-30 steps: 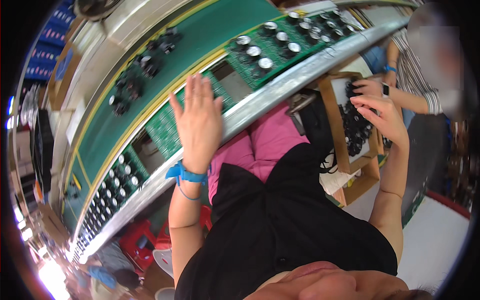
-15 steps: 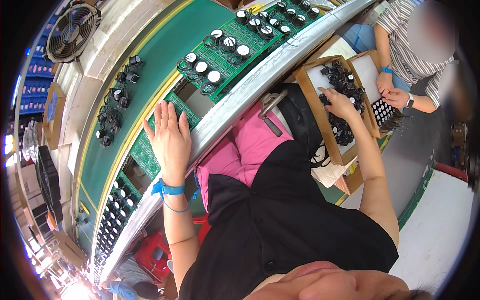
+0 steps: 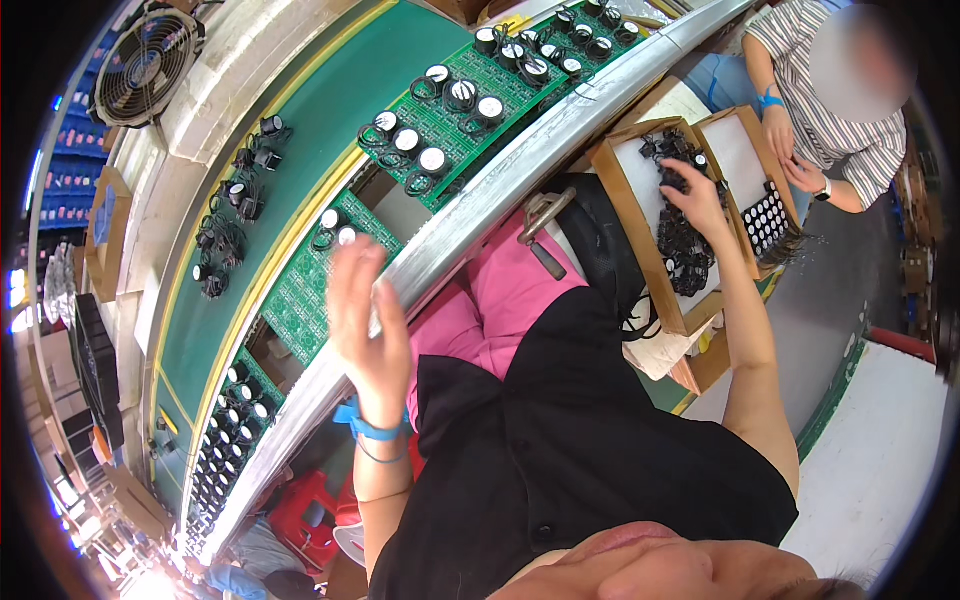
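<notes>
Left hand (image 3: 368,320) raised edge-on above the metal rail (image 3: 520,175) of the conveyor, fingers straight and loosely apart, blurred, gripping nothing; blue wrist strap (image 3: 372,424) around that wrist, with a thin cord hanging from it. Just beyond the fingertips, a green circuit board (image 3: 300,300) lying flat on the line, two round white-topped parts at its far corner. Right hand (image 3: 695,195) reaching into an open cardboard box (image 3: 625,225), palm down on a heap of small black components (image 3: 685,250); fingers curled into the pile, cannot tell whether closed on one. Box propped beside the knees, just outside the rail; second cardboard box (image 3: 735,155) touching it on the far side, holding a rack of white-capped parts. Further along the green belt (image 3: 330,110), another populated circuit board (image 3: 455,105) carrying black coils and white discs; loose black parts (image 3: 235,205) scattered on the belt's far strip. Pink trousers (image 3: 490,300) and black top below. At upper right, a co-worker in a striped shirt (image 3: 835,115), hands near the second box. Fan (image 3: 145,65) at upper left.
</notes>
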A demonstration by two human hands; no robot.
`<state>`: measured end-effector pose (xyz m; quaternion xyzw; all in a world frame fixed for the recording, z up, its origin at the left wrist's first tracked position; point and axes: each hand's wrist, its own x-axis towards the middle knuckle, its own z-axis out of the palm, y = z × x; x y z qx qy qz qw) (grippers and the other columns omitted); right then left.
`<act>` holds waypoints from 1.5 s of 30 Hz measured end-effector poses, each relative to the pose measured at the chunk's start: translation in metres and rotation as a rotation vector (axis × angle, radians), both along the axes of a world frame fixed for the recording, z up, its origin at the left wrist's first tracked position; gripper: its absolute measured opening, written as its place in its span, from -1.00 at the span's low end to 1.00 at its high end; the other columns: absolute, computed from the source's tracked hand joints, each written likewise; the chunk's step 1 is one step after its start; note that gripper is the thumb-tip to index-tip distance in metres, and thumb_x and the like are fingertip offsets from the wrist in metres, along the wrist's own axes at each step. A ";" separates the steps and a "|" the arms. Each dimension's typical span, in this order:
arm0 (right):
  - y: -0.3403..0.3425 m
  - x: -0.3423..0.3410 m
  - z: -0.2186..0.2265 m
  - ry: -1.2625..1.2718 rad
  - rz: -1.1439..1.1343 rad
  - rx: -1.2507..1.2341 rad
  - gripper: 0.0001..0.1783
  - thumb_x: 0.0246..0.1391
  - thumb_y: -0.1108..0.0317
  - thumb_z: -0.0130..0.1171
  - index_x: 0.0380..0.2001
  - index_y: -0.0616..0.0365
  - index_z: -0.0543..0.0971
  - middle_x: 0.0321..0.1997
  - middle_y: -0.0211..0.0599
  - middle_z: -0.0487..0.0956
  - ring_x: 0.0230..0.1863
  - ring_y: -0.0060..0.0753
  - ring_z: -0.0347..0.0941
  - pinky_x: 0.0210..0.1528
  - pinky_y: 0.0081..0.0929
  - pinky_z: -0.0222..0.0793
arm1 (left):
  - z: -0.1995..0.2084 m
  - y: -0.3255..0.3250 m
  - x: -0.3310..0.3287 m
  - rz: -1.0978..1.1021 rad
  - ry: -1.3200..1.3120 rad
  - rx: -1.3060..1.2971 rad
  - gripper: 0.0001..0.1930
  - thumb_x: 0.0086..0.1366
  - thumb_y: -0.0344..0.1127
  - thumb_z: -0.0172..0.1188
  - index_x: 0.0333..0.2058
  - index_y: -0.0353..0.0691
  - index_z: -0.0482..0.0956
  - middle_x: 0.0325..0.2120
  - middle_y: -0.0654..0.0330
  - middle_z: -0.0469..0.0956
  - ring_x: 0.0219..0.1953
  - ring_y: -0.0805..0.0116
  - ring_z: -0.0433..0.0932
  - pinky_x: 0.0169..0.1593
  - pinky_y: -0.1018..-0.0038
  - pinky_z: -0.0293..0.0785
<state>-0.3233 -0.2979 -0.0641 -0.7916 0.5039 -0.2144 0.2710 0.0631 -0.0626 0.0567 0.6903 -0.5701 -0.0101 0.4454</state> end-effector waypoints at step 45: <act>0.070 0.112 0.056 -0.747 -0.181 0.190 -0.82 0.09 0.56 0.11 -0.40 0.17 0.30 -0.32 -0.27 0.55 -0.34 -0.66 0.45 -0.25 -0.72 0.35 | -0.039 0.013 -0.081 -0.389 1.918 0.184 -0.82 0.25 -0.41 0.11 -0.18 -0.28 0.48 -0.29 0.20 0.50 -0.26 0.42 0.51 -0.13 0.40 0.53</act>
